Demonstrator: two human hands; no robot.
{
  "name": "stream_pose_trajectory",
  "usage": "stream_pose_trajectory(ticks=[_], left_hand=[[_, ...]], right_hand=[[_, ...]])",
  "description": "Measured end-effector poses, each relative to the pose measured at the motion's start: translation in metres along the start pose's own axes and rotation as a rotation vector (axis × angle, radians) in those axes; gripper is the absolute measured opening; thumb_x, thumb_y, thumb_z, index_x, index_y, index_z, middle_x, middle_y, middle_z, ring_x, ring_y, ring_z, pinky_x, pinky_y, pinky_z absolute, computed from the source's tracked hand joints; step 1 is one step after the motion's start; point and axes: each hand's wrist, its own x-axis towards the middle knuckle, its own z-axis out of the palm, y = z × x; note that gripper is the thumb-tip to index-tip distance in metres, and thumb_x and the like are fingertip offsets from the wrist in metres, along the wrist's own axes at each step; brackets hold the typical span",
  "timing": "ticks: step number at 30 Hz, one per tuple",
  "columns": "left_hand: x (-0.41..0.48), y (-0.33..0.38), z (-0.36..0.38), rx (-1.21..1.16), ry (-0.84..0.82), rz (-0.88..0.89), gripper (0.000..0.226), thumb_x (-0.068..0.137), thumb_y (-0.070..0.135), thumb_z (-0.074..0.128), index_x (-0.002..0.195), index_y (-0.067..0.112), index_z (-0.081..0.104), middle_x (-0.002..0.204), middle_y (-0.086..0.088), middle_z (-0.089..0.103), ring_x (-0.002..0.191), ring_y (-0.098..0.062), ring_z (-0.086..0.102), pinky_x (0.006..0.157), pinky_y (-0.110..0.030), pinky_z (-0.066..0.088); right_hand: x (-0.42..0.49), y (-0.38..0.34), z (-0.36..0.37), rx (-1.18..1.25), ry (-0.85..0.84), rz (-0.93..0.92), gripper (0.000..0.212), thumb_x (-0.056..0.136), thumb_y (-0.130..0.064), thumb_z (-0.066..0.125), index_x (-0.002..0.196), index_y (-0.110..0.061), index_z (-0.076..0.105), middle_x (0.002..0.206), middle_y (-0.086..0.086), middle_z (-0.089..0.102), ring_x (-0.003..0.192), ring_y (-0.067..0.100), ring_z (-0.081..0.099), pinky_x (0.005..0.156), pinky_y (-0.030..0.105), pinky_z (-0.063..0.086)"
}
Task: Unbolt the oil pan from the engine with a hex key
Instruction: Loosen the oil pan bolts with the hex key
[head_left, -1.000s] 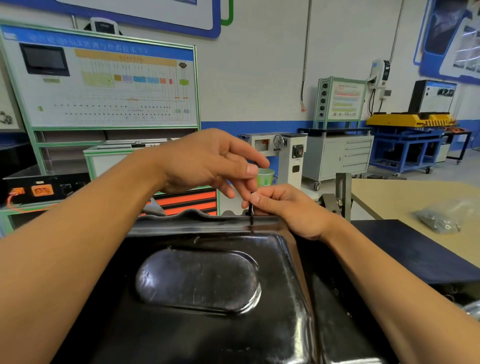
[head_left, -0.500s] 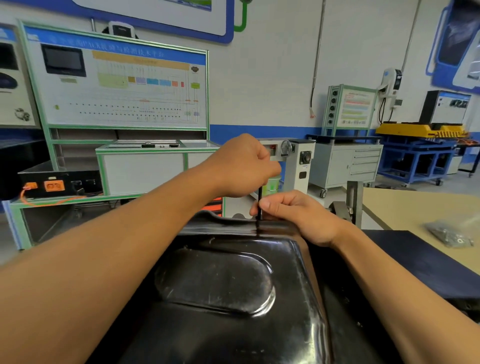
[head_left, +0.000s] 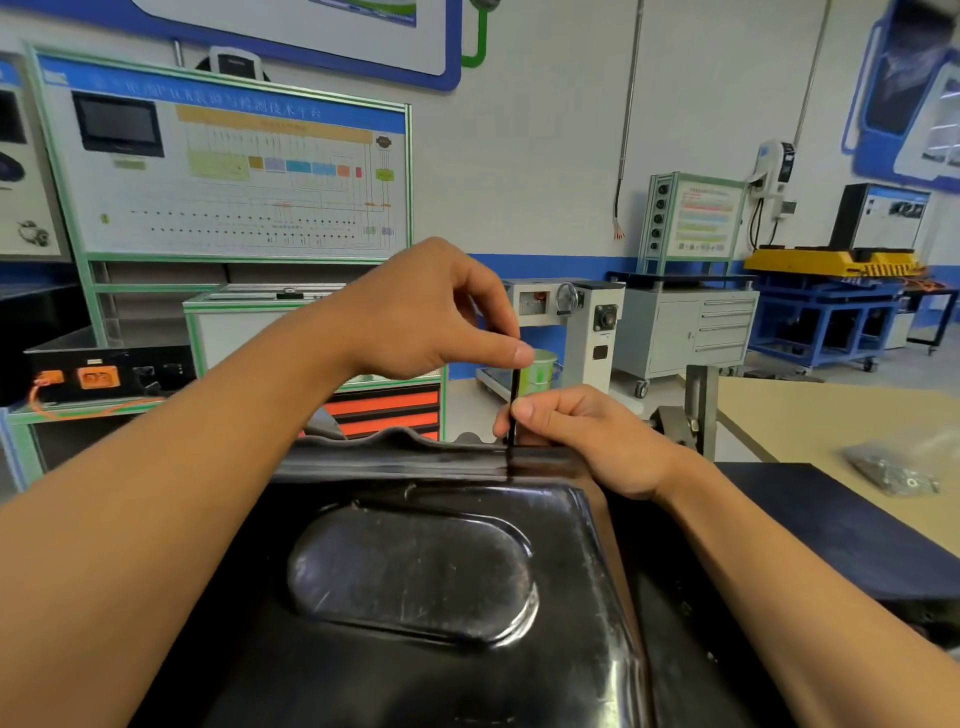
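While the glossy black stamped-metal oil pan (head_left: 415, 597) fills the lower middle of the view, its near end and left side run out of frame or vanish under the forearms, so its full outline cannot be made out. An oval raised panel sits in its flat face, and the far flange runs as a dark band across the middle, wavy along the far edge. Whatever the pan is fastened to is hidden beneath it. To the right lies a dark blue mat (head_left: 831, 519) on a tan workbench (head_left: 831, 415), with a clear plastic bag of small metal hardware (head_left: 893, 470) too blurred to identify piece by piece.

Above the flange, the left hand (head_left: 431, 317) pinches the top of a thin black hex key (head_left: 514, 405) between thumb and forefinger, the other fingers curled loosely. Lower down, the right hand (head_left: 587, 436) rests on the pan's far right corner, its thumb and fingertips closed around the key's upright shaft just above the flange. The key's tip meets the flange, but the bolt itself is too dark and small to see.
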Motion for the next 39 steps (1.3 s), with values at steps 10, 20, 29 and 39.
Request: stream_pose_trajectory(ticks=[10,20,29,39], left_hand=[[0.008,0.024,0.036,0.133,0.095,-0.068,0.022,0.086,0.008,0.06,0.082,0.029,0.057,0.044,0.002,0.047,0.035,0.0,0.046,0.043,-0.014,0.03],[0.001,-0.008,0.002,-0.494,-0.412,-0.225,0.033,0.085,0.026,0.069,0.115,0.015,0.071,0.101,-0.009,0.076,0.079,-0.011,0.064,0.06,-0.021,0.052],[0.0,-0.02,-0.007,-0.729,-0.367,-0.305,0.032,0.073,0.038,0.075,0.101,0.023,0.08,0.099,-0.003,0.074,0.079,-0.01,0.067,0.059,-0.02,0.052],[0.004,-0.006,0.015,-0.379,-0.247,-0.217,0.044,0.07,0.055,0.072,0.096,0.02,0.078,0.07,0.0,0.07,0.061,-0.009,0.06,0.055,-0.02,0.047]], right_hand=[[0.001,0.002,0.001,0.045,0.011,-0.012,0.032,0.1,-0.024,0.046,0.106,0.003,0.063,0.063,-0.01,0.069,0.061,-0.002,0.063,0.062,0.011,0.049],[0.002,0.006,-0.003,0.029,0.013,-0.013,0.026,0.106,-0.015,0.042,0.104,0.001,0.063,0.064,-0.011,0.07,0.061,-0.003,0.065,0.062,0.011,0.05],[0.0,0.002,-0.001,0.007,0.012,-0.02,0.027,0.107,-0.012,0.039,0.108,0.004,0.061,0.064,-0.012,0.07,0.062,-0.004,0.065,0.062,0.008,0.049],[0.0,0.002,0.0,0.001,-0.004,-0.032,0.027,0.108,-0.01,0.036,0.109,0.004,0.059,0.059,-0.015,0.067,0.058,-0.006,0.063,0.061,0.007,0.048]])
